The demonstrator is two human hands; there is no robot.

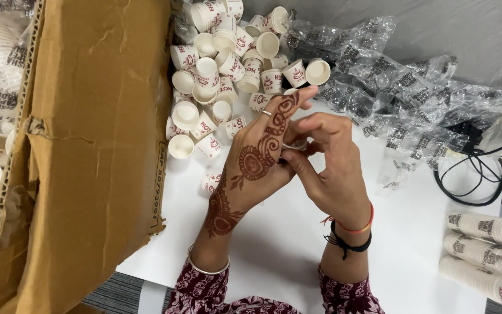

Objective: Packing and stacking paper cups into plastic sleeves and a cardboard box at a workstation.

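Patterned sleeves [204,291] cover both of my forearms at the bottom edge, and above them my two hands meet over the white desk [274,244]. On my left wrist sits a silver bangle [207,268]; on my right wrist are a black thread [347,244] and an orange one. My left hand [260,154], painted with dark red henna and wearing a ring, is raised with the fingers stretched up. My right hand [329,157] curls close against it, fingers bent. Between the two hands I hold a small white cup [294,143]; only a thin part of its rim shows, because the fingers hide the rest. Both hands are closed narrowly around it.

Just behind my fingers lies a big heap of loose cups [222,58], white with red print, some upright and some on their side. One cup [211,182] lies alone near my left wrist. To the left stands a brown cardboard box [88,145], its flap open. Crumpled clear plastic wrap [390,81] spreads at the upper right, near a black cable [477,174]. Three wrapped stacks [489,256] of cups lie at the right edge, well apart from my hands.
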